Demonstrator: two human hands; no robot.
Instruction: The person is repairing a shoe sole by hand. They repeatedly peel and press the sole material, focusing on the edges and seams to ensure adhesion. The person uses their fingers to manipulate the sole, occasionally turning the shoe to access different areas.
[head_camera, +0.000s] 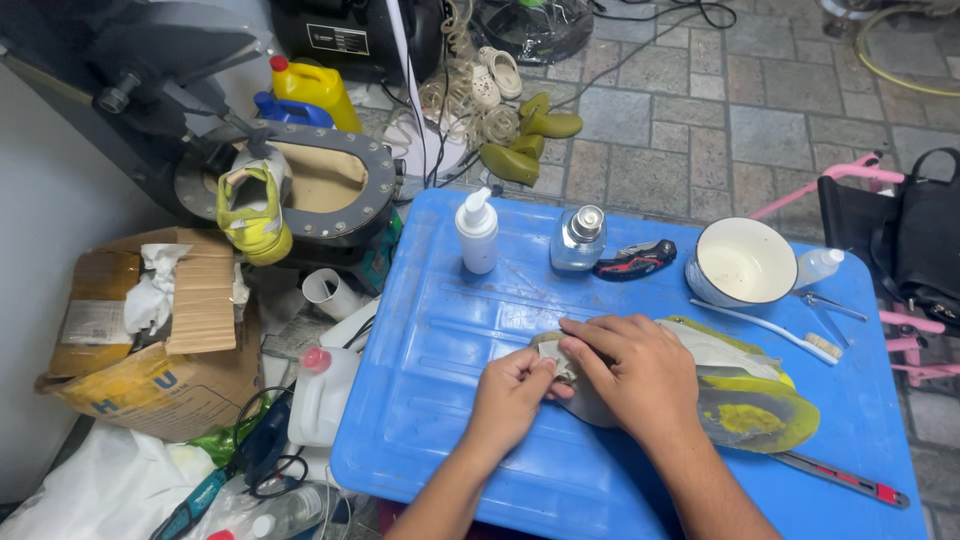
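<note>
Both hands work close together at the middle of a blue plastic table (440, 330), pressed onto a worn shoe (735, 385) that lies on its side with its yellow-stained sole toward the right. The left hand (510, 395) pinches the shoe's greyish end between thumb and fingers, while the right hand (630, 370) lies flat over the upper, fingers spread and pushing down just beside the left. Behind the shoe stands a white enamel bowl (742, 262); its inside looks pale and bare, though whether any liquid sits in it cannot be told. A white pump bottle (477, 232) and a clear glass bottle (579, 240) with a metal cap stand upright near the table's far edge, a red and black tool (635, 260) lying just beside the glass one. A toothbrush (770, 330) rests between bowl and shoe. On the floor to the left, an open cardboard box (170, 330) holds crumpled white paper, and a white jug (322, 395) with a red cap stands against the table's edge.
</note>
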